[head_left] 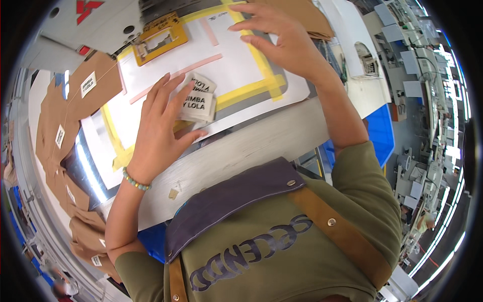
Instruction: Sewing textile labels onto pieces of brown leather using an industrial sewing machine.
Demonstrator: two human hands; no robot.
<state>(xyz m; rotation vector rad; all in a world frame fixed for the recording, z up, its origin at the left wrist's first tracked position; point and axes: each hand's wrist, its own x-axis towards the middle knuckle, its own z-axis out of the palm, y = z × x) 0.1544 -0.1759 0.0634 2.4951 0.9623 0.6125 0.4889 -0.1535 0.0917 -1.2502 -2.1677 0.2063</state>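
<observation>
My left hand (pixel 160 128) rests over the white sheet with its fingers stretched and apart. Beside its index finger and thumb lies a small pile of white fabric labels (pixel 205 111) with black print; the finger seems to touch the pile's edge. My right hand (pixel 282 43) is farther off at the upper right, fingers spread, with nothing seen in it. Under both hands is a white sheet (pixel 234 56) edged with yellow tape, with thin pink strips on it. At the sheet's far side sits a yellow metal frame (pixel 177 36) with a cut-out window.
A white sewing machine body (pixel 95 32) stands at the far left. Brown fabric pieces (pixel 103 70) with sewn white labels hang along the left side. More brown fabric (pixel 307 17) lies at the upper right. A blue bin (pixel 381 133) is below the table's right edge.
</observation>
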